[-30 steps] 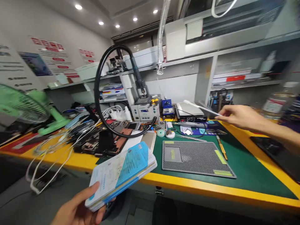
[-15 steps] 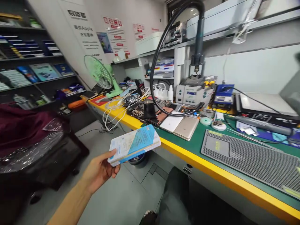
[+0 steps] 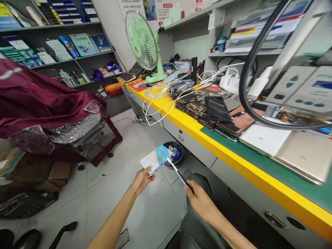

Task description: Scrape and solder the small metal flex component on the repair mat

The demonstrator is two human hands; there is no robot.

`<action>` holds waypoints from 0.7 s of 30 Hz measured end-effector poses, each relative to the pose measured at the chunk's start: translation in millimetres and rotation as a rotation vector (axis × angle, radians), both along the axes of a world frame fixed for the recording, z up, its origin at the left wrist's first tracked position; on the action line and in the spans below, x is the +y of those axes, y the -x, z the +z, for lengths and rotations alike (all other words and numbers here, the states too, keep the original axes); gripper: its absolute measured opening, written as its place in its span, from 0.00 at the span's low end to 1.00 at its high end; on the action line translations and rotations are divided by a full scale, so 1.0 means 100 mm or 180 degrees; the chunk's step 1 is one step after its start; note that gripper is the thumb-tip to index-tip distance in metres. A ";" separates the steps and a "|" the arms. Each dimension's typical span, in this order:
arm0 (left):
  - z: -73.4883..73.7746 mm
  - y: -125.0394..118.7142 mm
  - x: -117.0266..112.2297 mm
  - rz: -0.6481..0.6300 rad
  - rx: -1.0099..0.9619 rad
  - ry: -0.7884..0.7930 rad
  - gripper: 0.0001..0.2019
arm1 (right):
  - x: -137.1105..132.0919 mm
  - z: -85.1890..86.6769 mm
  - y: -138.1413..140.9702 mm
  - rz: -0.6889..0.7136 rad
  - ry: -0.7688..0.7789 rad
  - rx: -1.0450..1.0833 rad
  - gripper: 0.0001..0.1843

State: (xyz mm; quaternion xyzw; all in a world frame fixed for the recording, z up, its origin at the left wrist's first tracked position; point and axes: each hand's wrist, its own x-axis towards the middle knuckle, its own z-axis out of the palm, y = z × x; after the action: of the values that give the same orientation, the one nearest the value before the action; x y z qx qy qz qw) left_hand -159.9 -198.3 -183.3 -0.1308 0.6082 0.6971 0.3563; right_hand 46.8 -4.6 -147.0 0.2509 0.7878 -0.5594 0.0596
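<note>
My left hand point(image 3: 144, 178) is closed around the near end of a flat blue-and-white printed pack point(image 3: 155, 157), thumb on top. The pack is held in the air over the rim of a dark waste bin point(image 3: 178, 162) on the floor. In my right hand point(image 3: 198, 195) is a slim toothbrush-like tool point(image 3: 178, 173) with a black grip and a pale shaft. Its white tip meets the pack's right end, though I cannot tell whether it presses on it. Bits of litter, some blue, lie inside the bin.
Right of me runs a workbench with a yellow edge point(image 3: 233, 155), bearing stacked phone parts point(image 3: 194, 107), white cables point(image 3: 158, 93), tablets point(image 3: 261, 138) and a green fan point(image 3: 145, 45). On the left stand a maroon-covered object point(image 3: 67, 100) and cardboard boxes point(image 3: 38, 169).
My right hand has come into view with the toothbrush-like tool, its tip at the pack. The view has turned left and down, and the pack now appears lower, near the bin.
</note>
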 end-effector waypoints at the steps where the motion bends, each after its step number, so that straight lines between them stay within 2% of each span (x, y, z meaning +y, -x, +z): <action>1: -0.17 0.09 0.05 0.0080 -0.0047 0.0035 0.17 | -0.02 -0.12 0.27 0.0091 -0.0002 -0.0104 0.17; 4: -0.54 0.33 0.18 0.0229 -0.0196 0.0124 0.17 | -0.08 -0.41 0.93 0.0255 -0.0049 -0.0360 0.17; 7: -0.75 0.54 0.26 0.0213 -0.0303 0.0151 0.17 | -0.11 -0.65 1.37 0.0375 -0.0055 -0.0516 0.17; 11: -0.86 0.78 0.26 0.0064 -0.0395 0.0223 0.17 | 0.03 -0.91 1.71 0.0371 -0.0038 -0.0728 0.19; 17: -0.96 1.02 0.20 0.0027 -0.0536 0.0512 0.18 | 0.49 -1.13 2.00 -0.0154 -0.0278 -0.1106 0.18; 21: -1.04 1.13 0.26 0.0141 -0.0628 0.0643 0.17 | 0.47 -1.21 2.09 -0.0200 -0.0110 -0.1018 0.18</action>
State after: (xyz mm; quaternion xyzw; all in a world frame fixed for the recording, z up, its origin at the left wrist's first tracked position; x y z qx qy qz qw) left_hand -272.6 -171.8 -287.4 -0.2473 0.6343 0.6238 0.3839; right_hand -162.0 42.4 -268.0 0.3621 0.7695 -0.5003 0.1624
